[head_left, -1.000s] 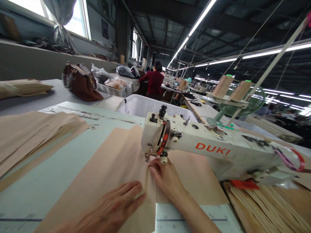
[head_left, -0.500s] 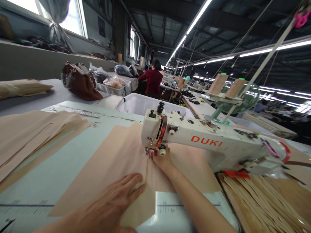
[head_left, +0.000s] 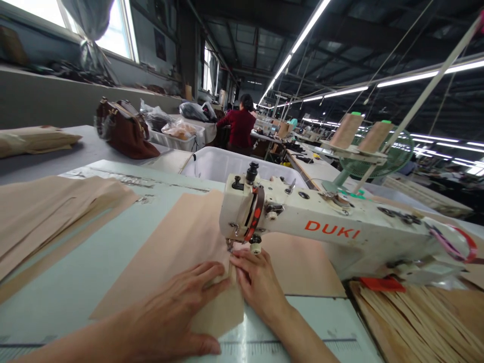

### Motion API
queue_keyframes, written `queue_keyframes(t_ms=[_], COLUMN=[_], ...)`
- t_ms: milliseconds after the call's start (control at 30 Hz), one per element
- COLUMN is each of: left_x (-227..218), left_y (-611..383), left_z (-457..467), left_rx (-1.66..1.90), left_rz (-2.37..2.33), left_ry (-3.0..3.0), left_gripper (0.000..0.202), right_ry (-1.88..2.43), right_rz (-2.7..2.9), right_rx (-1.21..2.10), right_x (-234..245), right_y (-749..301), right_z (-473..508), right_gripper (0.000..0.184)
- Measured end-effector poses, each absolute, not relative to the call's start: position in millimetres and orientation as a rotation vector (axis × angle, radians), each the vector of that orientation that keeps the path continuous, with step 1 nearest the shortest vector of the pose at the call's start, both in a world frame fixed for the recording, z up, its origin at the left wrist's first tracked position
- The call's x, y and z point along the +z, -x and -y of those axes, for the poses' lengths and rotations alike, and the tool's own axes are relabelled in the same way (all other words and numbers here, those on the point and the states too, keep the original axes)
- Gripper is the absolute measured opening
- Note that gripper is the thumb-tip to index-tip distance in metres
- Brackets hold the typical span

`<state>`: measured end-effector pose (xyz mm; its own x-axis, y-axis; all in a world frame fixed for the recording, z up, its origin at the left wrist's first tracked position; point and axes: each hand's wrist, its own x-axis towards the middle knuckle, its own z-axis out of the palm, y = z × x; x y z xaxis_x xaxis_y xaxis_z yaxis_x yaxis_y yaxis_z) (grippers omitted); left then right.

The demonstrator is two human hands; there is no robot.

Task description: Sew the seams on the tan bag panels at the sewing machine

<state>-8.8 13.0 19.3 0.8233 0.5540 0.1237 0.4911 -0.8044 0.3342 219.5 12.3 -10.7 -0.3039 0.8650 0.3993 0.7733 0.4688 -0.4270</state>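
Note:
A beige fabric piece (head_left: 189, 227) lies under the presser foot of a white DUKI sewing machine (head_left: 280, 212), with a narrow folded strip along its seam line. My left hand (head_left: 181, 297) rests flat on the fabric left of that seam, fingers stretched out and thumb spread toward me. Just in front of the needle, my right hand (head_left: 259, 280) has its fingers pressed together on the seam edge. More beige fabric (head_left: 306, 262) spreads out to the right, beneath the machine arm. The fingertip contact on the seam is small and partly hidden.
A stack of beige pieces (head_left: 56, 212) lies on the left of the table. Cut strips (head_left: 419, 322) fill a tray at right. Behind the machine stand a white bin (head_left: 212, 161), a brown handbag (head_left: 124, 128) and thread cones (head_left: 346, 131). A person in red (head_left: 240, 128) works farther off.
The fabric has slid forward under the presser foot, its near left corner moving away from me. My right hand has drawn back from beside the needle toward me along the seam.

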Motion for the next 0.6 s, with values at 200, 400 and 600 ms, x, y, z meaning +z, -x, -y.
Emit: queue_keyframes(t_ms=[200, 400, 600], left_x=[11.5, 10.2, 13.1], left_y=[9.5, 5.1, 1.5], left_z=[-37.5, -53.0, -47.1], left_rx=[0.275, 0.246, 0.344], left_rz=[-0.794, -0.802, -0.751], left_ry=[-2.702, -2.744, -2.711], left_gripper=[0.086, 0.088, 0.068], right_ry=[1.365, 1.361, 1.387], right_rz=[2.035, 2.017, 2.008], right_rx=[0.163, 0.168, 0.203], right_x=[-10.3, -10.7, -11.9], right_y=[-223.1, -221.1, -219.3], right_z=[-11.6, -9.8, -10.5], right_gripper=[0.036, 0.043, 0.043])
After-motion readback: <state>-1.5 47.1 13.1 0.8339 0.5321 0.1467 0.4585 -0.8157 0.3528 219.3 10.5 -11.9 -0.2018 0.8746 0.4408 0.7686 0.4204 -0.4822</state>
